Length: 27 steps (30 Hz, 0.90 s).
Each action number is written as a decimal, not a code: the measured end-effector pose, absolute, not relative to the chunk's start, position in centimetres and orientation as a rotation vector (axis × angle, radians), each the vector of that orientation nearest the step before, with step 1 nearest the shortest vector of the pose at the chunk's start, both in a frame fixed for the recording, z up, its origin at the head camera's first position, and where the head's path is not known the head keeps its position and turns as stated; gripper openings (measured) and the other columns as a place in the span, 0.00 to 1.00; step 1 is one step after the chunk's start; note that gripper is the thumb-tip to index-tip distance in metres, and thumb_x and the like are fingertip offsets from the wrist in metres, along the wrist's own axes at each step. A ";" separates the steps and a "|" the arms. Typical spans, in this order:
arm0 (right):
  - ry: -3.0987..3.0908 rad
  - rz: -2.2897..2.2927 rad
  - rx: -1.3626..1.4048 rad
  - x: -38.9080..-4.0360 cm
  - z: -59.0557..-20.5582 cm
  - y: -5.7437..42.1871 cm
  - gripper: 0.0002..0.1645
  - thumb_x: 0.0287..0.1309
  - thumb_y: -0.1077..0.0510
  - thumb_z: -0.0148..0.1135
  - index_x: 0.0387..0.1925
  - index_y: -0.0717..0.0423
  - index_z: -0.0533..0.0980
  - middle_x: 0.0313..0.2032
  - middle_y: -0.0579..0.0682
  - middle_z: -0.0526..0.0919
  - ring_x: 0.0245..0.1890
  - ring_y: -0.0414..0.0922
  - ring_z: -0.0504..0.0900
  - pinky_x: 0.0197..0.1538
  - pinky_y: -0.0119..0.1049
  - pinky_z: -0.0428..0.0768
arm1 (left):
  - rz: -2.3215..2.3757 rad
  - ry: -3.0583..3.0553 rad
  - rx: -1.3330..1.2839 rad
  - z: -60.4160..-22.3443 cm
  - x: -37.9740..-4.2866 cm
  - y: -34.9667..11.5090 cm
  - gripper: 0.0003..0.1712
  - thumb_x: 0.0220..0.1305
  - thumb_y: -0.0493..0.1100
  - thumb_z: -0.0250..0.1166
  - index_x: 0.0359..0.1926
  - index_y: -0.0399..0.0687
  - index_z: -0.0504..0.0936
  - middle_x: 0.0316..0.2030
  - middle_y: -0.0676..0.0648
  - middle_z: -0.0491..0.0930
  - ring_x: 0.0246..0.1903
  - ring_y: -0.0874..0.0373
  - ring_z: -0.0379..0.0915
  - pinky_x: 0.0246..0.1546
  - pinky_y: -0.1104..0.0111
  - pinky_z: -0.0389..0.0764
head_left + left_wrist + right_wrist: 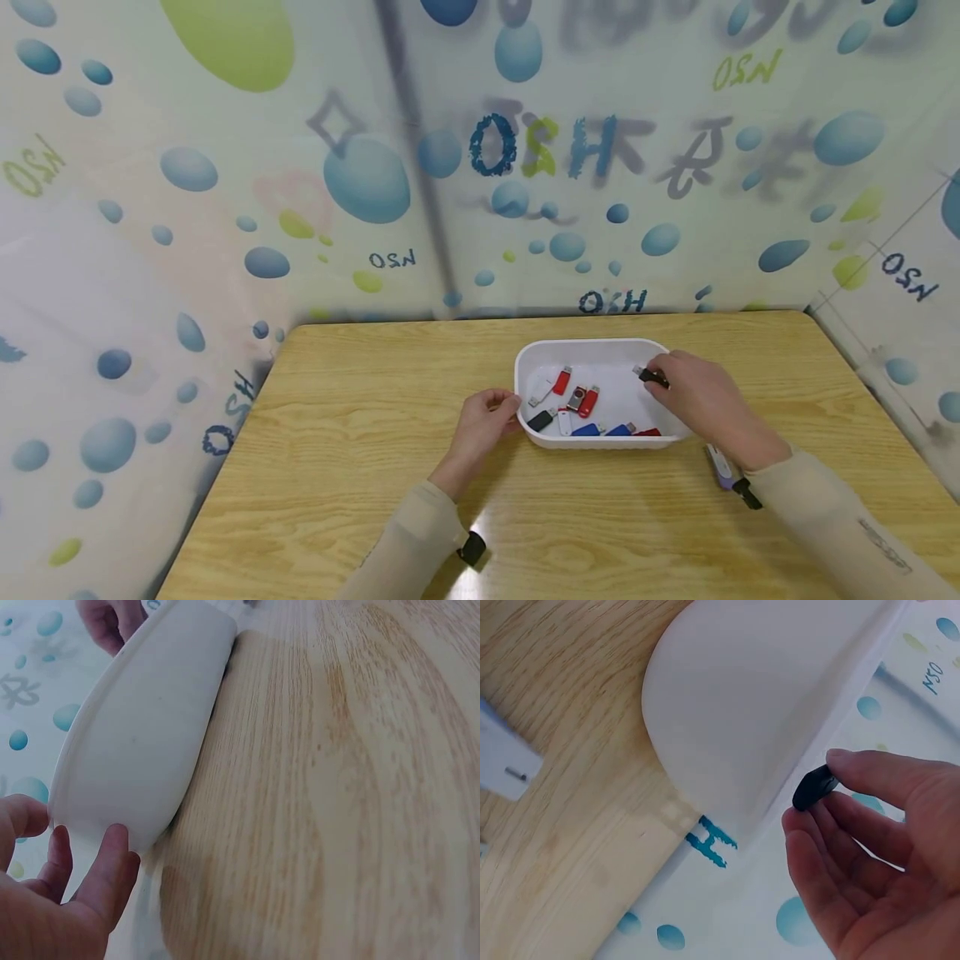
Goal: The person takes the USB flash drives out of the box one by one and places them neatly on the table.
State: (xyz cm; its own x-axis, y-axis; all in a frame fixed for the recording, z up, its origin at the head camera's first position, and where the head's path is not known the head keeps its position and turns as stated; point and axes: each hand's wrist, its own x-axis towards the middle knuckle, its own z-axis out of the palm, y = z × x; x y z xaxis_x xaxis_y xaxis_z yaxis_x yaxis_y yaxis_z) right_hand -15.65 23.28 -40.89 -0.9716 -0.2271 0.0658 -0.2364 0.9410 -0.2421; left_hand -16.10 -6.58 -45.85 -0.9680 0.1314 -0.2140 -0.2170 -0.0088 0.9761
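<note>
A white plastic tray (pixel 618 392) stands on the table with several USB flash drives in it. Among them are a red flash drive (pixel 562 382), a black one (pixel 540 420) and a blue one (pixel 587 431). My left hand (pixel 483 425) holds the tray's left end, thumb at the rim and fingers against the outer wall (pixel 142 742). Over the tray's right end, my right hand (pixel 701 396) pinches a black USB flash drive (pixel 651 377) between thumb and fingers, its metal plug pointing left. The right wrist view shows the drive's dark body (pixel 816 787) at the fingertips.
The wooden table (pixel 360 450) extends on both sides of the tray. Beside the right sleeve lies a white and lilac object (pixel 720 467), partly covered by the forearm. A patterned wall covering (pixel 465 242) rises behind the table's back edge.
</note>
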 end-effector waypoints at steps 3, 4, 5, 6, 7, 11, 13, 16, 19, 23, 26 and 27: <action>-3.032 0.411 0.363 -15.2 -40.6 23.9 0.13 0.58 0.57 0.68 0.41 0.63 0.80 0.33 0.52 0.80 0.30 0.45 0.77 0.33 0.45 0.81 | 2.057 2.028 -0.089 -44.4 -15.4 -6.5 0.14 0.68 0.34 0.56 0.45 0.21 0.74 0.44 0.30 0.75 0.43 0.38 0.78 0.44 0.60 0.85; -3.029 0.419 0.358 -15.1 -40.6 24.1 0.14 0.58 0.57 0.67 0.41 0.63 0.80 0.33 0.52 0.80 0.30 0.46 0.77 0.33 0.45 0.81 | 2.054 2.030 -0.091 -44.0 -15.3 -6.5 0.14 0.68 0.34 0.56 0.45 0.21 0.74 0.44 0.31 0.76 0.44 0.38 0.78 0.45 0.60 0.85; -3.027 0.435 0.348 -15.0 -40.5 24.3 0.14 0.58 0.57 0.67 0.41 0.63 0.80 0.34 0.52 0.81 0.31 0.46 0.78 0.33 0.46 0.81 | 2.054 2.037 -0.086 -44.2 -15.3 -6.6 0.15 0.68 0.35 0.56 0.45 0.22 0.74 0.43 0.31 0.76 0.43 0.40 0.79 0.44 0.61 0.85; -3.025 0.450 0.336 -14.8 -40.4 24.5 0.14 0.58 0.57 0.67 0.42 0.63 0.80 0.34 0.52 0.81 0.32 0.47 0.79 0.33 0.46 0.82 | 2.057 2.041 -0.090 -44.6 -15.4 -6.6 0.15 0.68 0.35 0.57 0.45 0.22 0.75 0.43 0.33 0.76 0.42 0.41 0.79 0.43 0.61 0.85; -3.024 0.464 0.321 -14.7 -40.3 24.7 0.15 0.58 0.57 0.67 0.42 0.64 0.79 0.34 0.53 0.81 0.32 0.47 0.79 0.34 0.46 0.82 | 2.059 2.043 -0.098 -45.1 -15.6 -6.5 0.15 0.68 0.36 0.57 0.45 0.23 0.75 0.43 0.34 0.76 0.42 0.42 0.79 0.43 0.62 0.85; -3.014 0.531 0.257 -13.9 -39.9 25.4 0.17 0.59 0.56 0.66 0.44 0.65 0.78 0.37 0.56 0.82 0.35 0.50 0.80 0.36 0.50 0.82 | 2.074 2.049 -0.119 -47.3 -16.4 -6.5 0.16 0.67 0.38 0.59 0.45 0.25 0.76 0.42 0.37 0.77 0.39 0.47 0.80 0.41 0.64 0.86; -2.998 0.547 0.240 -13.5 -39.8 25.8 0.17 0.59 0.56 0.66 0.44 0.65 0.78 0.37 0.57 0.82 0.35 0.51 0.80 0.36 0.51 0.82 | 2.072 2.043 -0.138 -47.4 -16.5 -6.5 0.15 0.67 0.38 0.59 0.45 0.26 0.76 0.42 0.37 0.77 0.39 0.48 0.80 0.41 0.65 0.85; -2.981 0.567 0.221 -13.0 -39.8 26.5 0.18 0.59 0.56 0.66 0.45 0.66 0.78 0.37 0.57 0.82 0.35 0.52 0.80 0.36 0.52 0.81 | 2.069 2.045 -0.140 -47.4 -16.6 -6.5 0.15 0.67 0.38 0.59 0.45 0.26 0.76 0.42 0.36 0.77 0.40 0.48 0.80 0.41 0.64 0.85; -2.966 0.572 0.206 -12.5 -39.9 27.4 0.19 0.59 0.56 0.66 0.46 0.67 0.77 0.37 0.58 0.82 0.35 0.52 0.80 0.35 0.52 0.82 | 2.065 2.046 -0.142 -47.4 -16.6 -6.5 0.15 0.67 0.38 0.59 0.45 0.26 0.76 0.43 0.36 0.77 0.40 0.47 0.80 0.42 0.64 0.85; -2.966 0.593 0.162 -11.7 -39.9 28.7 0.20 0.60 0.54 0.65 0.46 0.67 0.77 0.36 0.58 0.82 0.34 0.52 0.80 0.33 0.52 0.82 | 2.067 2.036 -0.140 -47.4 -16.7 -6.5 0.15 0.67 0.38 0.60 0.46 0.26 0.76 0.43 0.37 0.77 0.42 0.44 0.79 0.42 0.64 0.85; -2.980 0.605 0.108 -11.0 -40.0 29.6 0.20 0.60 0.53 0.65 0.45 0.66 0.77 0.35 0.56 0.82 0.32 0.51 0.80 0.31 0.49 0.82 | 2.056 2.031 -0.139 -47.0 -16.6 -6.5 0.15 0.68 0.38 0.59 0.46 0.26 0.76 0.43 0.38 0.77 0.44 0.42 0.79 0.44 0.62 0.85; -2.981 0.606 0.095 -10.8 -40.0 30.0 0.20 0.60 0.53 0.65 0.45 0.66 0.77 0.34 0.56 0.82 0.32 0.51 0.80 0.30 0.49 0.81 | 2.049 2.030 -0.141 -46.8 -16.6 -6.5 0.15 0.68 0.38 0.59 0.47 0.26 0.76 0.43 0.38 0.77 0.44 0.41 0.78 0.44 0.61 0.85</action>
